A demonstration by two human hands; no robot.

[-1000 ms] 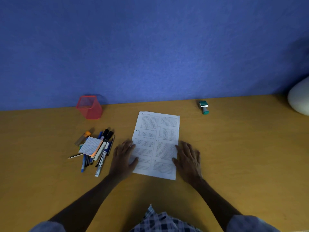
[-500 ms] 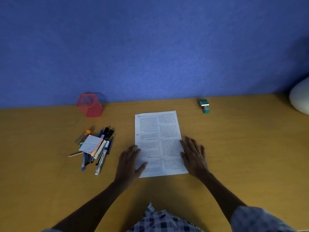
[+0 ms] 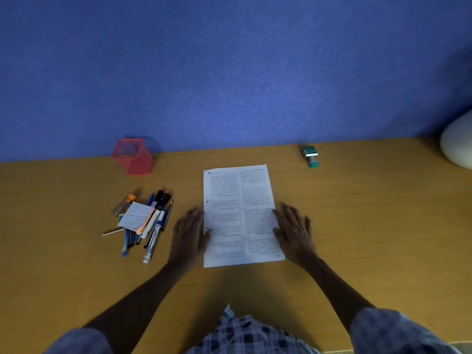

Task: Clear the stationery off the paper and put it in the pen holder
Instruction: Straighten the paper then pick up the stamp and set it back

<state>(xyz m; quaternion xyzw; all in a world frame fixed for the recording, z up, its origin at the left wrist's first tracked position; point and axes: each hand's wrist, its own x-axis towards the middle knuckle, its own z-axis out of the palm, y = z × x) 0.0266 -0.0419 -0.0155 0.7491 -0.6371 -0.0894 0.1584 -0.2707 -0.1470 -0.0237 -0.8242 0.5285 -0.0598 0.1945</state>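
Observation:
A printed white paper (image 3: pixel 240 213) lies flat on the wooden desk (image 3: pixel 357 226), straight in front of me. My left hand (image 3: pixel 187 233) rests flat at its left edge, fingers spread, thumb on the sheet. My right hand (image 3: pixel 293 231) lies flat at the right edge, fingertips on the paper. Neither hand holds anything. A pile of pens and markers (image 3: pixel 150 223) with a small notepad (image 3: pixel 135 217) on top sits on the desk left of the paper. The red mesh pen holder (image 3: pixel 132 157) stands empty by the wall, behind the pile.
A green and white stamp (image 3: pixel 310 155) stands near the wall, right of the paper. A white rounded object (image 3: pixel 457 141) sits at the far right edge. The blue wall (image 3: pixel 229 72) bounds the desk at the back.
The paper has been turned clockwise from a tilted pose to nearly square with the desk. Both hands shifted with it and now lie at its side edges.

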